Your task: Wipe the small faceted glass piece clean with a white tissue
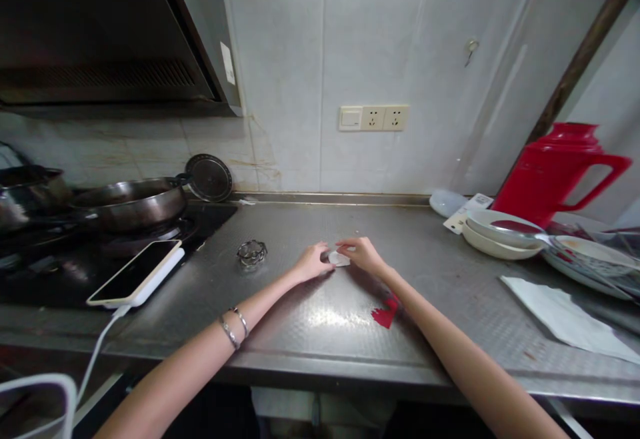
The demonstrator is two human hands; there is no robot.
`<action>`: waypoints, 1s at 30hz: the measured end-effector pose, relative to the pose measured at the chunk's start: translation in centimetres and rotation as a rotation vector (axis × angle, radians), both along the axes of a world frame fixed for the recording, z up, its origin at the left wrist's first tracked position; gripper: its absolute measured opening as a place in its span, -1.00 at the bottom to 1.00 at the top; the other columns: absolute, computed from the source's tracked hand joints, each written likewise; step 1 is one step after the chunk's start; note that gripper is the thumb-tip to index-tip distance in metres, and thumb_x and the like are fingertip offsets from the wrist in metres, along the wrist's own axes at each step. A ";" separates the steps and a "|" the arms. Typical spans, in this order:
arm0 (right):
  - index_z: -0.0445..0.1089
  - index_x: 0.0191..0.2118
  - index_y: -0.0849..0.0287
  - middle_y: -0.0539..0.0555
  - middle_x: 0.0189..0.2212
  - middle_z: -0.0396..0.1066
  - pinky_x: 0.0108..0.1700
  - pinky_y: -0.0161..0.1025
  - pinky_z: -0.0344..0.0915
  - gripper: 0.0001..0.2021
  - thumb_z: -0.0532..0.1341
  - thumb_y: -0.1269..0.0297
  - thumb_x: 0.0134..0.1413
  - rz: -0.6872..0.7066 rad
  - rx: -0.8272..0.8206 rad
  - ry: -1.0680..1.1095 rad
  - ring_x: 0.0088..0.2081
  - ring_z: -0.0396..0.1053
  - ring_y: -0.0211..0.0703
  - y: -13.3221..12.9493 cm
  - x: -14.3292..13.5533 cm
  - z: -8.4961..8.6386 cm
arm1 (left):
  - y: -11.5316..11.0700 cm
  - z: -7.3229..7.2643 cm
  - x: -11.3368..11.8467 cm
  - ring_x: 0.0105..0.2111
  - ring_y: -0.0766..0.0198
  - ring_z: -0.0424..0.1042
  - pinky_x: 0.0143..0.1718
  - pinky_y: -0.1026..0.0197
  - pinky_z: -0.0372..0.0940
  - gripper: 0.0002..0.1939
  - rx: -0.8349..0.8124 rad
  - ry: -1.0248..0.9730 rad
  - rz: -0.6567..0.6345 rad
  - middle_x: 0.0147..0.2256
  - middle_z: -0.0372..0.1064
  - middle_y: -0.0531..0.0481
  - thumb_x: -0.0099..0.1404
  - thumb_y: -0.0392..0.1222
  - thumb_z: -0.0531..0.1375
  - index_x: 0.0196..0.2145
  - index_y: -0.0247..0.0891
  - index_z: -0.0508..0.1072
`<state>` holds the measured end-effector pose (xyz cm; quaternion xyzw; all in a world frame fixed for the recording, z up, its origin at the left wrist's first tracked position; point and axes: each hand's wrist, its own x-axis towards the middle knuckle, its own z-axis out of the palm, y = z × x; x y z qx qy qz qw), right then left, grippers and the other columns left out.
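Both of my hands meet near the middle of the steel counter, over a small, flat, whitish piece whose kind is too small to make out. My left hand, with two silver bangles on its forearm, curls thumb and fingers around the piece's left side. From the right, my right hand pinches its upper edge with bent fingers. A ragged red scrap lies on the counter just left of my right forearm. Left of my left hand sits a small dark wire stand.
A phone with a white cable rests at the left by the cooktop, where a steel pan stands. To the right are stacked bowls, a red thermos jug and a white paper sheet. A range hood hangs upper left.
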<state>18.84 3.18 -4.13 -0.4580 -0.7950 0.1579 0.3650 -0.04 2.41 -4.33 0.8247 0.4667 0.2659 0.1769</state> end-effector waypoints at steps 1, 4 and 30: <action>0.52 -0.21 0.19 0.12 -0.33 0.55 -0.16 -0.19 0.35 -0.76 0.16 0.31 0.02 -0.001 0.009 0.009 -0.27 0.50 -0.07 -0.1 0.0 0.2 | 0.0 0.0 0.1 0.08 0.01 0.29 0.11 0.09 0.15 -0.57 0.000 0.010 0.003 0.04 0.34 -0.19 -0.01 -0.14 0.31 -0.15 -0.31 0.51; 0.52 -0.22 0.19 0.13 -0.29 0.55 -0.12 -0.19 0.34 -0.76 0.16 0.31 0.01 -0.023 0.040 0.017 -0.24 0.49 -0.07 -0.1 0.4 0.6 | 0.1 0.1 0.1 0.09 0.01 0.28 0.10 0.11 0.17 -0.62 0.025 0.062 -0.001 0.03 0.35 -0.22 0.03 -0.14 0.28 -0.17 -0.33 0.52; 0.51 -0.18 0.22 0.06 -0.38 0.54 -0.26 -0.27 0.36 -0.72 0.19 0.27 -0.02 0.121 -0.072 0.134 -0.34 0.46 -0.14 -1.0 0.6 1.8 | 0.6 1.9 -0.6 -0.35 0.22 0.47 -0.25 0.24 0.29 -0.83 0.003 -0.342 -0.011 -0.39 0.51 -0.08 0.16 -0.23 0.14 -0.41 -0.34 0.52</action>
